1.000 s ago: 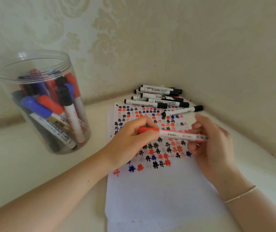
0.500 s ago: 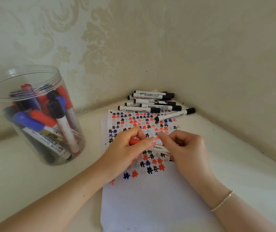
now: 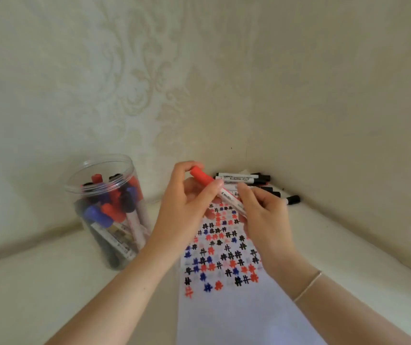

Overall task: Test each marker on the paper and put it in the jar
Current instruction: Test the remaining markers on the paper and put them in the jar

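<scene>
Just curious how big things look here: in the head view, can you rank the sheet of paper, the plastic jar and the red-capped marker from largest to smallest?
1. Sheet of paper, largest, though nearest the camera.
2. Plastic jar.
3. Red-capped marker, smallest, held by both hands and partly hidden.

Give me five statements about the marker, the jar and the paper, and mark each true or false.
1. Both hands hold the red-capped marker. True: left hand, right hand.
2. The jar is empty. False: it holds markers with red, blue and black caps.
3. The paper bears red, blue and black marks. True.
4. The loose markers in the corner have red caps. False: black caps.
5. The held marker's cap is off. False: the red cap is on.
</scene>
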Demonstrator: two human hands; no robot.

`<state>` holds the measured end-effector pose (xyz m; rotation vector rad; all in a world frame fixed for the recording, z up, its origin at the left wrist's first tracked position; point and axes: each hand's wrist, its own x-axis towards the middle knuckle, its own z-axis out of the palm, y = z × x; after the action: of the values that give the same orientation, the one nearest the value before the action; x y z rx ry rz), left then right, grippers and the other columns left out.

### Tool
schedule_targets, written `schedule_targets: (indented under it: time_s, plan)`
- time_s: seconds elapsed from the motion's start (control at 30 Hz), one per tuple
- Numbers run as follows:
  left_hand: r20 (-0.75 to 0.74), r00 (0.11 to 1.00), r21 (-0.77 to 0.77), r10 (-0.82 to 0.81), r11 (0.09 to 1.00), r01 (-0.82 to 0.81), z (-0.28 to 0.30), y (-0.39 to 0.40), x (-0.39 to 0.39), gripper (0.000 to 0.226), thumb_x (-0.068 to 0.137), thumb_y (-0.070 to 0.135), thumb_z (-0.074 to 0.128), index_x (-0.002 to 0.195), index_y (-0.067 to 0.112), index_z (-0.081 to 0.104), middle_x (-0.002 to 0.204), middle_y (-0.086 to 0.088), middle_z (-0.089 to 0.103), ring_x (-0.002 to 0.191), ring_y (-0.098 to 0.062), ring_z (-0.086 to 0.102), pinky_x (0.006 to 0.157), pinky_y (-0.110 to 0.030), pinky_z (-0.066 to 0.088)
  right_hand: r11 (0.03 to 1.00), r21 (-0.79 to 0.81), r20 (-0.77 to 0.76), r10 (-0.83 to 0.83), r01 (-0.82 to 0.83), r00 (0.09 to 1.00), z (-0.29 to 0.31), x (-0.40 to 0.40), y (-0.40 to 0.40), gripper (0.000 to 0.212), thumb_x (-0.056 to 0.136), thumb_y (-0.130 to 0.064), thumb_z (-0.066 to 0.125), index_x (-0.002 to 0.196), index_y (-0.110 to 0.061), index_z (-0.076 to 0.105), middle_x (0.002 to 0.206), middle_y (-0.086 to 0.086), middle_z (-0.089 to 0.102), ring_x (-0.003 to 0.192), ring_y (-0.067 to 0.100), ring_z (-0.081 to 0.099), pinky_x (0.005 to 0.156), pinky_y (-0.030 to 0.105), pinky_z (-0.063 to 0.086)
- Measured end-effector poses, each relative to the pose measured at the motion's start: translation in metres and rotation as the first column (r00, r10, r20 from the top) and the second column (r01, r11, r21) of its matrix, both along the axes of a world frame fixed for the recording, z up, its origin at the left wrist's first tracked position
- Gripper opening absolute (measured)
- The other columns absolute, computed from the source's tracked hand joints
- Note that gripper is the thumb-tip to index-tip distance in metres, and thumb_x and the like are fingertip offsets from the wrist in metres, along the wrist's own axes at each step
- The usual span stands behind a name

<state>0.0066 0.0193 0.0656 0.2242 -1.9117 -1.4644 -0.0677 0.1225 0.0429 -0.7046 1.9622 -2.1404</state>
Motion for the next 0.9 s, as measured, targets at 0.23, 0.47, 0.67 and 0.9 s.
schedule_targets:
  time_s: [0.23, 0.47, 0.67, 0.9]
  plan:
    - [-0.419, 0.859, -0.320, 0.295, 0.837, -0.444, 0.086, -0.043, 0.055, 0.037, 0.097, 0.020, 0.052, 0.132, 0.028, 0.042, 0.087, 0.002, 0.070, 0.081, -0.011, 0.068, 0.075, -0.027, 0.051, 0.996, 0.076, -0.857, 0.094, -0.056, 0.507, 0.067, 0.047, -0.073, 0.019, 0.097, -0.034, 0.036, 0.105, -0.018, 0.043, 0.065, -0.015, 0.044, 0.046, 0.008, 0.039, 0.042, 0.024, 0.030]
    - [-0.235, 0.790, -0.508, 0.566, 0.622, -0.596, 0.098, -0.115, 0.086, 0.032, 0.094, 0.023, 0.056, 0.114, 0.035, 0.035, 0.084, 0.007, 0.068, 0.073, -0.004, 0.065, 0.066, -0.024, 0.048, 0.774, 0.505, -0.847, 0.361, 0.381, 0.389, 0.061, -0.012, -0.115, 0.035, 0.084, -0.010, 0.041, 0.118, -0.009, 0.051, 0.108, 0.009, 0.056, 0.095, 0.030, 0.059, 0.078, 0.036, 0.045]
    - [0.016, 0.804, -0.725, 0.594, 0.561, -0.400, 0.082, -0.124, 0.087, 0.030, 0.096, 0.031, 0.051, 0.114, 0.036, 0.028, 0.083, 0.007, 0.067, 0.068, -0.011, 0.065, 0.064, -0.034, 0.054, 0.212, 0.844, -0.513, 0.584, 0.492, 0.629, -0.016, -0.047, -0.102, 0.054, 0.093, -0.011, 0.044, 0.143, -0.015, 0.026, 0.144, 0.008, 0.039, 0.131, 0.027, 0.040, 0.104, 0.040, 0.035]
    - [0.202, 0.770, -0.805, 0.605, 0.550, -0.222, 0.079, -0.122, 0.078, 0.027, 0.095, 0.034, 0.053, 0.113, 0.033, 0.032, 0.089, 0.003, 0.065, 0.064, -0.013, 0.062, 0.067, -0.035, 0.055, 0.253, 0.827, -0.540, 0.603, 0.501, 0.587, -0.029, -0.053, -0.108, 0.039, 0.093, -0.002, 0.047, 0.131, -0.011, 0.044, 0.135, 0.007, 0.044, 0.127, 0.022, 0.042, 0.099, 0.031, 0.044]
